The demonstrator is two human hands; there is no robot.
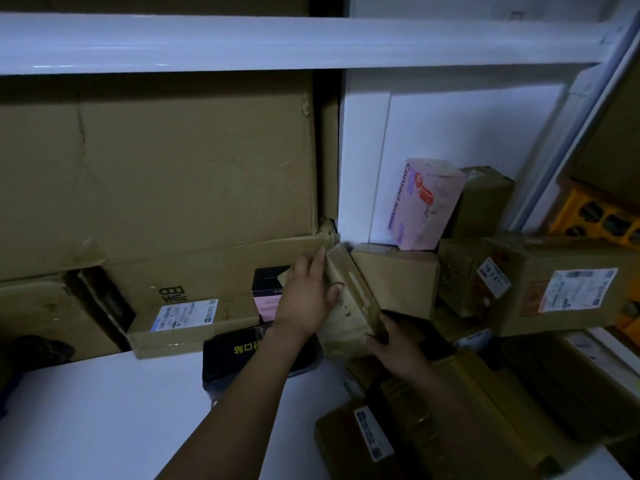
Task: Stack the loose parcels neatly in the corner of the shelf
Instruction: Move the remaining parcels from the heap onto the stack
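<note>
Parcel [349, 306] up off the white shelf [104, 410], tilted, far end poking towards the back corner, just beside a brown box [394, 282] with a pink box [427, 202] leaning on top. It looks like taped cardboard: stiff, square-edged, probably light, since two hands carry it with no sign of strain. The glossy tape could be slick, so I'd hold it by opposite ends, palms on the flat faces. That is the hold here. The left hand [306, 294] reaches in on a long straight arm, fingers along the upper side, thumb clamped across the top face. The right hand [394, 348] comes in lower, fingers wrapped round the near end. A black packet [242, 355] lies below the left wrist.
</note>
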